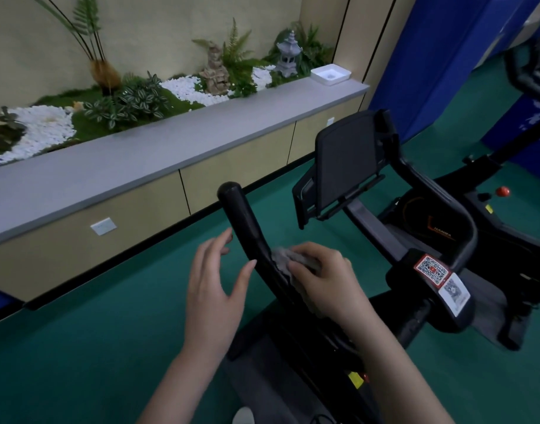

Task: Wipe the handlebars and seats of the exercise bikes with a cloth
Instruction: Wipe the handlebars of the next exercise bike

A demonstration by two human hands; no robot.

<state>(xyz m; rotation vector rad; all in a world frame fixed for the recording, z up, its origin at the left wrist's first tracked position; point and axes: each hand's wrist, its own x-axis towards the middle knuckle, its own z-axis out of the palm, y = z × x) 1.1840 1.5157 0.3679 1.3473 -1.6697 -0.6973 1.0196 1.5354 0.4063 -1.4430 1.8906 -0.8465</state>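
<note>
A black exercise bike fills the middle and right of the head view. Its left handlebar (242, 221) rises toward me and ends in a rounded tip. My right hand (323, 276) presses a grey cloth (282, 258) against the lower part of that bar. My left hand (215, 283) hovers just left of the bar, fingers spread, holding nothing. The right handlebar (446, 209) curves behind the dark console screen (345, 163). The seat is not in view.
A long grey ledge (171, 148) over beige cabinets runs along the left, with plants, white pebbles and a white tray (330, 74) on it. Green floor (79, 347) lies around the bike. A second bike (528, 71) and blue padding (431, 56) stand at the right.
</note>
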